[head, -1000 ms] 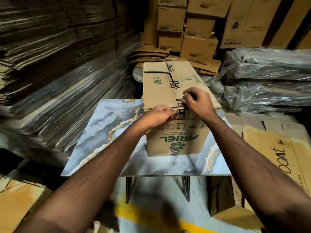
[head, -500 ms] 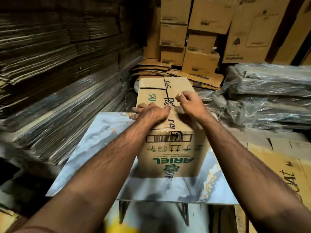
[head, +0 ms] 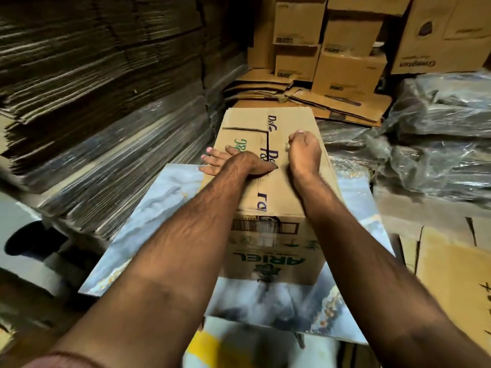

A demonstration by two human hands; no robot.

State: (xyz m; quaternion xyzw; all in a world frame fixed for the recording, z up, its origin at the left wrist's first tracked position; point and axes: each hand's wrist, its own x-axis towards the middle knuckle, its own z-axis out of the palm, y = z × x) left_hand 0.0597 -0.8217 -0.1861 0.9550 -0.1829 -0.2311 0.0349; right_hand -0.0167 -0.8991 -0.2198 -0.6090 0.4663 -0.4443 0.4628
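Note:
A brown cardboard carton (head: pixel 268 257) printed ARIEL stands on a marble-patterned table top (head: pixel 159 208). A printed strip of tape (head: pixel 272 122) runs along the seam of its closed top flaps. My left hand (head: pixel 239 162) lies flat on the top left of the carton, with straight fingers reaching over the left edge. My right hand (head: pixel 303 152) rests on the top just right of the seam, fingers curled into a loose fist. Whatever it may hold is hidden by the fingers.
Tall stacks of flattened cartons (head: pixel 93 102) wall in the left side. Made-up boxes (head: pixel 345 67) are piled at the back, above loose flattened ones. Plastic-wrapped bundles (head: pixel 438 134) lie on the right, and a flat carton (head: pixel 451 274) sits beside the table.
Both hands moved from the carton's near top edge farther along its top. The left hand spread flat toward the left edge; the right stayed curled and slid along the seam.

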